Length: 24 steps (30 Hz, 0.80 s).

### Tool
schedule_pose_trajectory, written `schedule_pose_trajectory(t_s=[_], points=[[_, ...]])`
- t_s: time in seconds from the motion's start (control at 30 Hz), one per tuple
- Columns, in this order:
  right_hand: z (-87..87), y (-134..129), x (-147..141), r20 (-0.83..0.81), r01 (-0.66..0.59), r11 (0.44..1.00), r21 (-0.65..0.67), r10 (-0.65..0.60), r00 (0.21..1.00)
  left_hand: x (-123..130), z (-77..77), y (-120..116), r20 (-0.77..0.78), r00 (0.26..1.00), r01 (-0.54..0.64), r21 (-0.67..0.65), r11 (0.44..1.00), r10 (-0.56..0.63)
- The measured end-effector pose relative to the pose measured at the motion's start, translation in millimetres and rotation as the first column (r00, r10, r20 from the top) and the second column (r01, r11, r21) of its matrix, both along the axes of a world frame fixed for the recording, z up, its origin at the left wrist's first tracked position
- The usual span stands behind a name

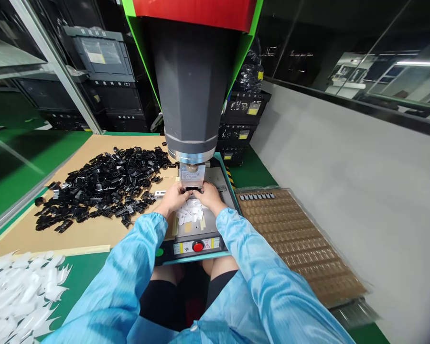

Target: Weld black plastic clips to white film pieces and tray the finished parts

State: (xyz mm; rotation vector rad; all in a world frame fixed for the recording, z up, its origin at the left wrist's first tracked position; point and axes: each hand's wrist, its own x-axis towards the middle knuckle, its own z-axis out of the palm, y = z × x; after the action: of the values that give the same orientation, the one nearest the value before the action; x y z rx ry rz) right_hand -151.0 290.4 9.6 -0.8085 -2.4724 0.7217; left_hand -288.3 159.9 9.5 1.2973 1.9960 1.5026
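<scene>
My left hand and my right hand meet beneath the metal block of a press-like machine. Between their pinched fingertips is a small black plastic part, mostly hidden by the fingers and the block. Just in front of the hands, several thin white pieces lie scattered on the machine's grey base plate. A metal bar sticks out to the left of my left hand.
Left of the machine, a heap of black plastic parts covers brown board. White curved pieces are piled at lower left. A clear tray stands at right, small grey parts along its far row. A red button faces me.
</scene>
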Motion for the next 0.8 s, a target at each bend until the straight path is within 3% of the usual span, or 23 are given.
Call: schedule_pose_trajectory(t_s=[0.17,0.27,0.37,0.5,0.67,0.8], points=[[6.3,-4.2,-1.8,-0.037,0.045,0.996,-0.078,-0.048,0.998,7.4,-0.6,-11.1,0.048,0.998,-0.036,0.009,0.999,0.035],[9.1,-8.0,3.0,-0.088,0.035,0.995,-0.098,-0.044,0.995,23.2,-5.4,-30.9,0.226,0.972,-0.072,0.032,0.997,0.063],[6.8,-16.7,17.6,-0.167,0.013,0.981,-0.194,-0.046,0.985,46.8,-10.4,-60.5,0.459,0.885,-0.143,0.107,0.984,0.079],[-4.2,-54.1,54.1,-0.442,-0.134,0.882,-0.452,-0.091,0.893,84.7,-14.1,-101.7,0.633,0.773,-0.172,0.13,0.976,0.052],[-8.4,-123.1,98.4,-0.608,-0.358,0.711,-0.605,-0.123,0.784,127.7,-11.4,-129.8,0.699,0.715,-0.185,0.176,0.967,0.01],[-3.0,-152.6,113.1,-0.604,-0.349,0.706,-0.617,-0.14,0.785,146.4,-7.5,-136.3,0.689,0.724,-0.172,0.197,0.965,-0.011]])
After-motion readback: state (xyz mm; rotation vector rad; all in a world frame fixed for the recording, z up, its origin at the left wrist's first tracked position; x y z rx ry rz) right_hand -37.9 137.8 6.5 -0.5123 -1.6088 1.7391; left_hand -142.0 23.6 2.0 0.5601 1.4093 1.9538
